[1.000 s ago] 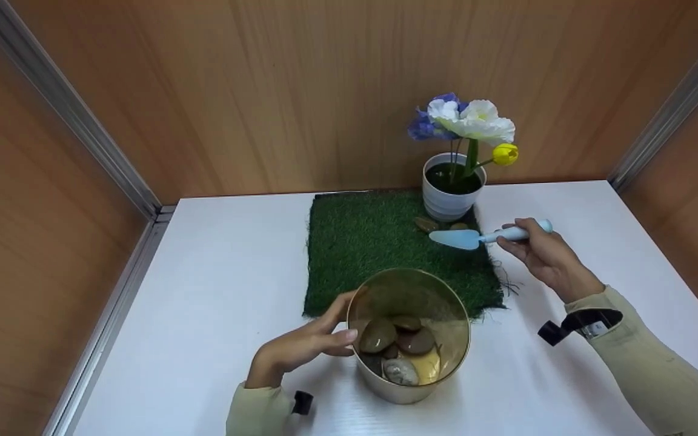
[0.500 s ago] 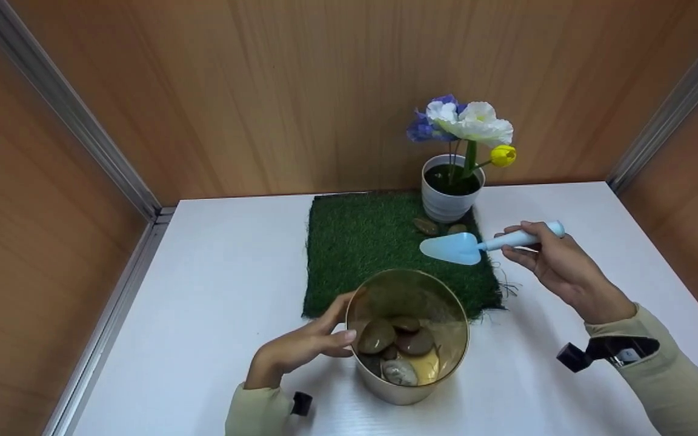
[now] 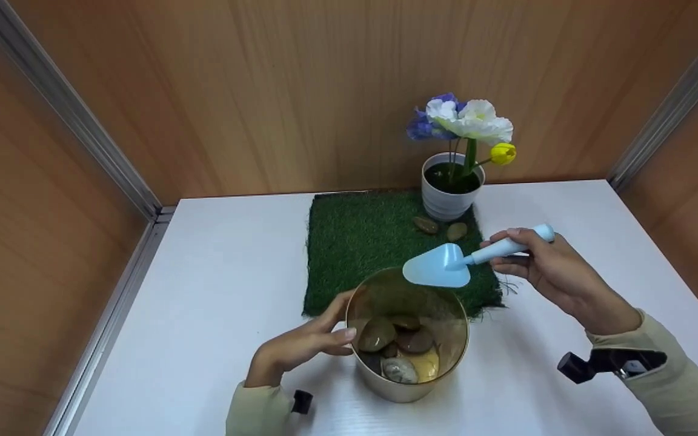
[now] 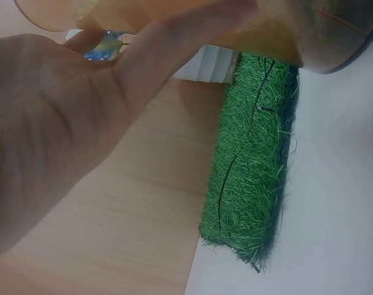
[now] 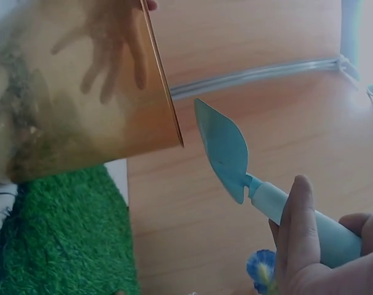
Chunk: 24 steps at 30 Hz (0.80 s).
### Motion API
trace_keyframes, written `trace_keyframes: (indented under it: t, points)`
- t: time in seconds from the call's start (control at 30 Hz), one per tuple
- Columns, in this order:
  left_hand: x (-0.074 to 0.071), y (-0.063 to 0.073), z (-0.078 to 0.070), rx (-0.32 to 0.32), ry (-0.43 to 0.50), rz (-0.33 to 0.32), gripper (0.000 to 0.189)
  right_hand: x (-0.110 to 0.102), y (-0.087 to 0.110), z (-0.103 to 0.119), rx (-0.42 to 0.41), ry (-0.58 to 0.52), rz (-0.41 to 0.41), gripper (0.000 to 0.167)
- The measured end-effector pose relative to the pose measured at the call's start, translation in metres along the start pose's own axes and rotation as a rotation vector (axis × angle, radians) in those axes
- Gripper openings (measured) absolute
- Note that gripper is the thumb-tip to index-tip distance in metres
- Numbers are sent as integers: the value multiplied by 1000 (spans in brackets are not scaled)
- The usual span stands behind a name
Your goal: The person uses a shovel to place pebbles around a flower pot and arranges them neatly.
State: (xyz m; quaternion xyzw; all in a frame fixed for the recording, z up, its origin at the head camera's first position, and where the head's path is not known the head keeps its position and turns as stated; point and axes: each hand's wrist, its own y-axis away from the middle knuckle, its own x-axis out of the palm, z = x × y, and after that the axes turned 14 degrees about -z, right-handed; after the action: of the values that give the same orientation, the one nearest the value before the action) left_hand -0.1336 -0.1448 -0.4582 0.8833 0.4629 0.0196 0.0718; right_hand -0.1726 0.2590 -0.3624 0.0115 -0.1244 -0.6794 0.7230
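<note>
My right hand [image 3: 552,275] holds a light blue garden trowel [image 3: 438,266] by its handle. In the head view the blade overlaps the far rim of a see-through amber container [image 3: 455,330]; from the right wrist, the blade's tip [image 5: 201,110] shows just beyond that rim, with nothing on the blade. Several stones [image 3: 414,340], brown and grey, lie inside the container. My left hand [image 3: 303,348] holds the container's left side, thumb near the rim and fingers spread round behind, visible through the wall in the right wrist view.
A green artificial grass mat [image 3: 355,242] lies behind the container. On its far right stand a white pot [image 3: 449,204] of flowers [image 3: 476,121] and two brown stones [image 3: 426,225]. Wooden panels [image 3: 300,91] enclose the white table [image 3: 216,290].
The right hand drew the trowel back from beside the stones near the pot, toward the container's far rim, and raised it. The left hand and container stayed put.
</note>
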Motion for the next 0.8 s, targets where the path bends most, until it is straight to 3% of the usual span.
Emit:
trace_keyframes:
  t: [0.43,0.8]
  points:
    - [0,0,-1,-11,11,6,83,29,7,-3,-95,271,94,33]
    - [0,1,-2,7,13,12,79,50,7,-8,-192,519,282,25]
